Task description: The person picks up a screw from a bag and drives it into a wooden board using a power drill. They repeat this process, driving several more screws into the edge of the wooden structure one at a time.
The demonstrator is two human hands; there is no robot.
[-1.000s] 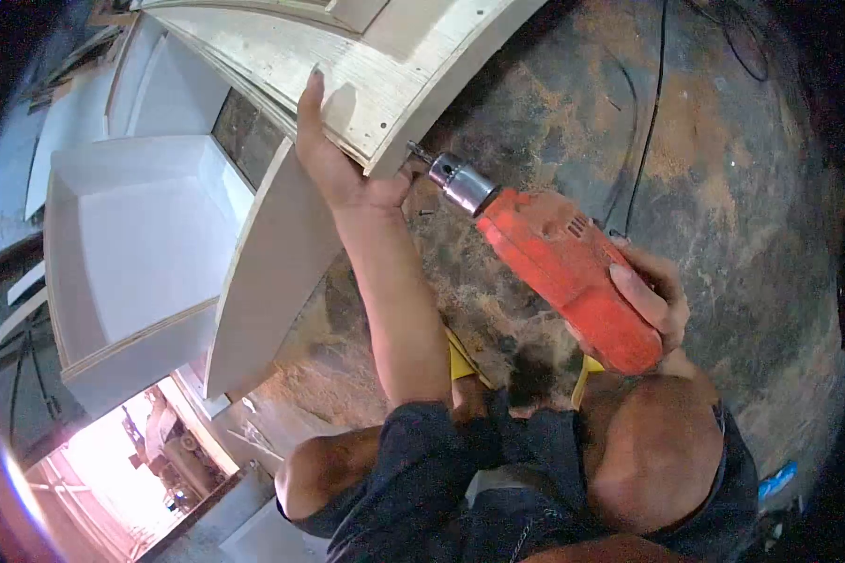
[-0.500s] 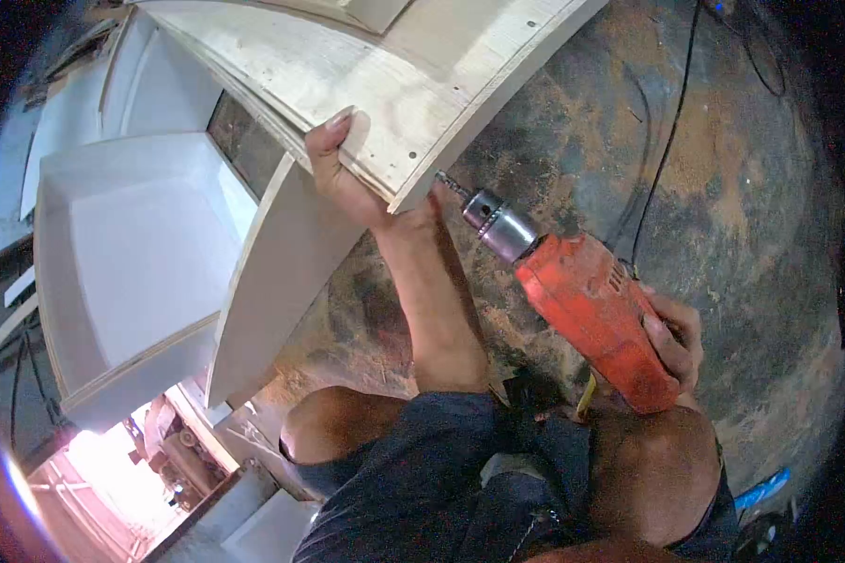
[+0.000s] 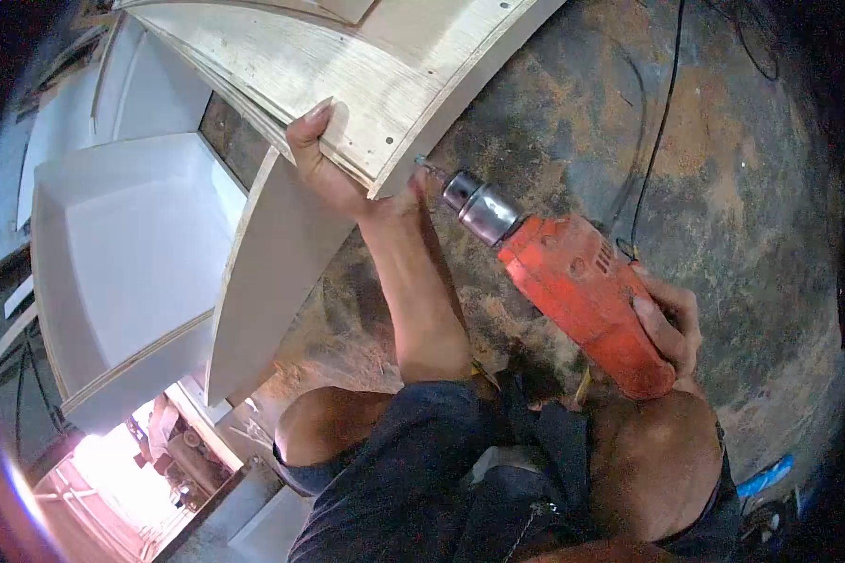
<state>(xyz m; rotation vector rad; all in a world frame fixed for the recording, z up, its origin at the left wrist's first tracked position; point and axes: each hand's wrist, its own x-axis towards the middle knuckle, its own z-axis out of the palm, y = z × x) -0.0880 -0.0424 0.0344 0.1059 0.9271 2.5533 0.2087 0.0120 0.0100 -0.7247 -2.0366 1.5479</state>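
Drill work at an edge, by the look of it. The right hand is closing round a red drill, aiming its chuck and bit at the side of a pale wooden piece. The left hand is gripping that piece's near corner, thumb lying on top, other fingers mostly hidden below. Bit tip is sitting right by the edge; can't tell if it's touching. The move is calling for a firm corner grip, a well-lined-up bit and fingers kept off it, I'd judge.

Containers: an open white box is standing left of the curved panel, its pale inside showing; no contents I can make out. Another white box-like piece is lying beyond it, too cut off to read. The drill is hanging over the stained floor, dark cord trailing behind.
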